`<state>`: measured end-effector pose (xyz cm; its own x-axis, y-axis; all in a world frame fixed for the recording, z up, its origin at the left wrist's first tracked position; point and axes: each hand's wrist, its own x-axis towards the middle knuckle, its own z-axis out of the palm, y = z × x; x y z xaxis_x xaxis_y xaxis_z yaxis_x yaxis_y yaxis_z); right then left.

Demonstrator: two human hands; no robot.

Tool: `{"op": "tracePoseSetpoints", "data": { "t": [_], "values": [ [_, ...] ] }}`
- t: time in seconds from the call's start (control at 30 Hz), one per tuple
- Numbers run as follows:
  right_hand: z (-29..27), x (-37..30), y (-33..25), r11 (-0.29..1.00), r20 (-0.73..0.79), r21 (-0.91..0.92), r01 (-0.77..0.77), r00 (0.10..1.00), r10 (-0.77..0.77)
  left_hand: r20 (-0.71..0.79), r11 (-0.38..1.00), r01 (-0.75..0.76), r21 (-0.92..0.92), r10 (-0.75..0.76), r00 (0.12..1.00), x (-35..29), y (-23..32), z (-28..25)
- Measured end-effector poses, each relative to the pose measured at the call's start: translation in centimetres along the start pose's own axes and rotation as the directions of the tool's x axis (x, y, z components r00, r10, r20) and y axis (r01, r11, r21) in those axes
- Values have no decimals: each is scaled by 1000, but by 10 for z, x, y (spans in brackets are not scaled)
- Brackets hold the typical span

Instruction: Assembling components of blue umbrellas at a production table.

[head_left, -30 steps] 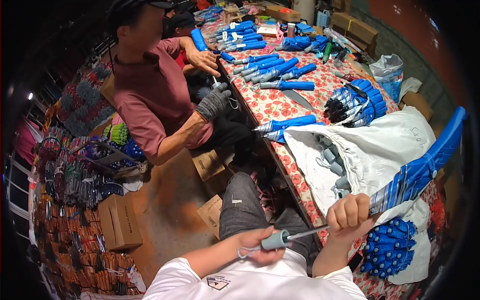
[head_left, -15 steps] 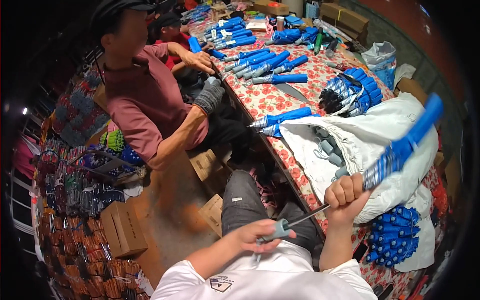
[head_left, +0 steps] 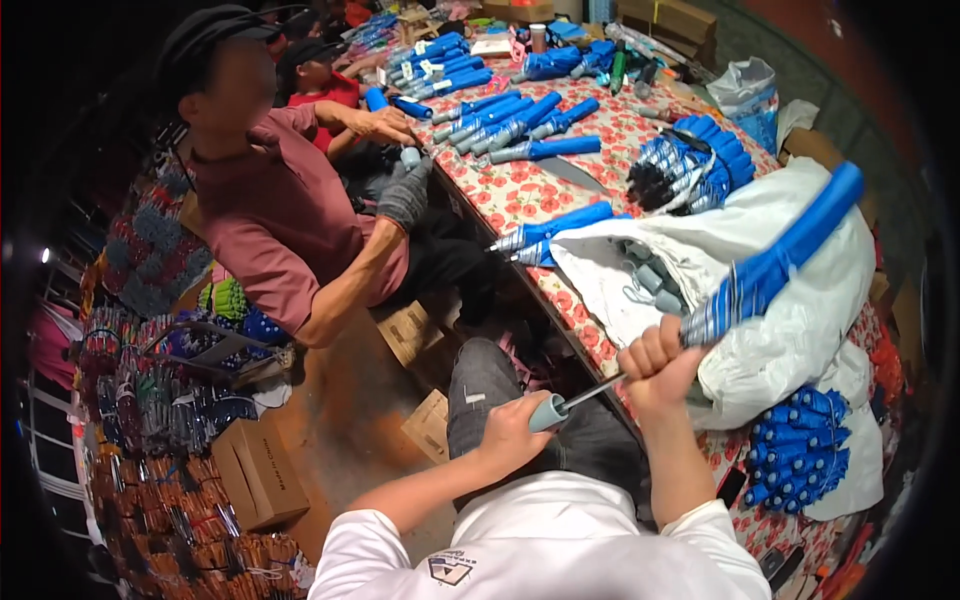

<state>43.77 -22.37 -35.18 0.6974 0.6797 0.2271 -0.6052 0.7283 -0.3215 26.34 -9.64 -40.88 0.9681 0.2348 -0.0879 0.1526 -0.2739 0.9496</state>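
Observation:
A folded blue umbrella (head_left: pixel 775 262) slants up to the right across my front. My right hand (head_left: pixel 658 362) is closed round its lower end, where the silver-lined canopy meets the thin metal shaft (head_left: pixel 592 391). My left hand (head_left: pixel 514 432) grips the grey-green umbrella handle (head_left: pixel 547 412) at the shaft's lower end. Beyond my right hand, an open white sack (head_left: pixel 690 265) lies on the table with several loose grey handles (head_left: pixel 648 280) in its mouth.
On the flowered tablecloth (head_left: pixel 515 205) lie several folded blue umbrellas (head_left: pixel 510 125), a bundle of blue umbrellas (head_left: pixel 690 165) and another bundle (head_left: pixel 797 448). At the left sits a co-worker (head_left: pixel 290 225) with one gloved hand. A cardboard box (head_left: pixel 258 475) and bundled umbrella parts stand on the floor.
My left hand has closed more fully round the handle. Both hands and the umbrella have shifted a little leftward. The whole view has also moved slightly.

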Motion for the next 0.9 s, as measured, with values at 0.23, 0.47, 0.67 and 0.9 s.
{"op": "tracePoseSetpoints", "data": {
  "t": [0.23,0.47,0.67,0.9],
  "values": [
    [47,24,-17,789,-19,-564,242,952,-306,172,998,63,-3,-61,983,-20,-13,-18],
    [-8,-18,90,774,-345,-438,-457,881,325,133,852,270,-449,-235,963,4,-5,-19],
    [-84,14,105,515,-629,-593,-619,755,183,26,611,339,-715,-462,887,-41,-79,13],
    [-141,192,71,-52,-2,-998,-18,956,-294,-225,784,295,-547,-477,850,-37,-90,17]
  ]
}}
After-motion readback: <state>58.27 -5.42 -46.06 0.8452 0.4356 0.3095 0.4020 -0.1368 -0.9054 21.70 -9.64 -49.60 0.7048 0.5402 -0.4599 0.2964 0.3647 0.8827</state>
